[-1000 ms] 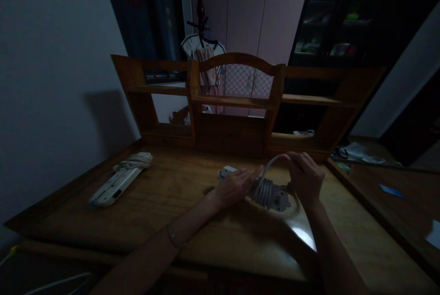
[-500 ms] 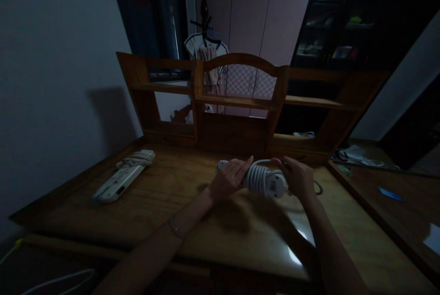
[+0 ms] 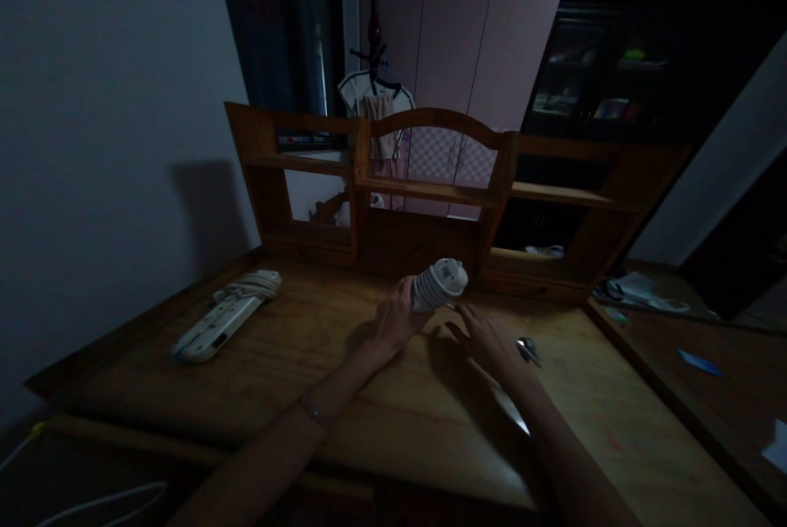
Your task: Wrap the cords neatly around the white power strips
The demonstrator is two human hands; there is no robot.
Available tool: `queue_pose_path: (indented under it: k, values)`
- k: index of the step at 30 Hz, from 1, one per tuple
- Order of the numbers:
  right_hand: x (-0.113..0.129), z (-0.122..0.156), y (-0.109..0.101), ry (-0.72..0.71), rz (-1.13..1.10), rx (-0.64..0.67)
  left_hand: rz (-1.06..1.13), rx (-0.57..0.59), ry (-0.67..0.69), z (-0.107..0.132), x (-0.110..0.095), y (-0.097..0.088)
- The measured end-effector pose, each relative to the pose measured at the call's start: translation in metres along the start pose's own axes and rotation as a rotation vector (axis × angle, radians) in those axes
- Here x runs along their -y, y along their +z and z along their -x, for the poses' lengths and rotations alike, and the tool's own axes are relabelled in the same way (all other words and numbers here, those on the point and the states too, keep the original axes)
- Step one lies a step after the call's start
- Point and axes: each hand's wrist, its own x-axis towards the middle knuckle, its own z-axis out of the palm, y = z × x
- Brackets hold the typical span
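Note:
A white power strip (image 3: 451,274) with its cord wound in several turns around one end is tilted up above the wooden desk. My left hand (image 3: 397,318) is closed around its near part, below the coils. At the lower side of the coils, my right hand (image 3: 483,338) has the loose cord (image 3: 453,308) at its fingertips; part of the cord is hidden by the hand. The plug (image 3: 527,344) at the cord's end shows just right of that hand. Another white power strip (image 3: 225,318), its cord bundled over its far end, lies at the desk's left.
A wooden shelf unit (image 3: 430,189) stands along the back of the desk (image 3: 320,322). On the right, a lower brown surface holds a blue card (image 3: 699,361) and papers. A white cable (image 3: 104,501) hangs at lower left.
The held power strip has swung so its coiled end points up and away. My right hand has moved left and down from the strip's right end along the cord; the plug now shows beside it.

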Motion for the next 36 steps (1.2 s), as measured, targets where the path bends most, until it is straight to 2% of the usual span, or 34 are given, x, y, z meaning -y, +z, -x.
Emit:
queue_pose_path:
  k: [4, 7, 11, 16, 20, 27, 30, 36]
  values:
    - [0.023, 0.0, 0.003, -0.097, -0.08, -0.022, -0.066, -0.012, -0.237, -0.003, 0.009, 0.005]
    - [0.029, 0.0, 0.0, -0.109, -0.057, -0.024, -0.12, 0.047, -0.289, -0.002, 0.011, 0.01]
    - [0.025, 0.001, -0.004, -0.062, 0.003, -0.045, -0.201, 0.108, -0.211, 0.003, 0.004, 0.015]
    - [0.017, 0.002, -0.002, 0.02, 0.057, -0.104, -0.293, 0.117, -0.015, 0.01, -0.008, 0.011]
    - [0.018, 0.002, -0.002, 0.071, 0.078, -0.134, -0.319, 0.107, 0.047, 0.012, -0.011, 0.009]
    - [0.014, 0.001, -0.005, 0.09, 0.089, -0.139, -0.251, 0.083, 0.044, 0.009, -0.01, 0.014]
    - [0.009, 0.0, -0.005, 0.097, 0.094, -0.155, -0.149, 0.083, 0.004, 0.008, -0.011, 0.017]
    - [-0.001, 0.0, -0.005, 0.107, 0.091, -0.199, 0.093, 0.154, -0.019, 0.009, -0.009, 0.022]
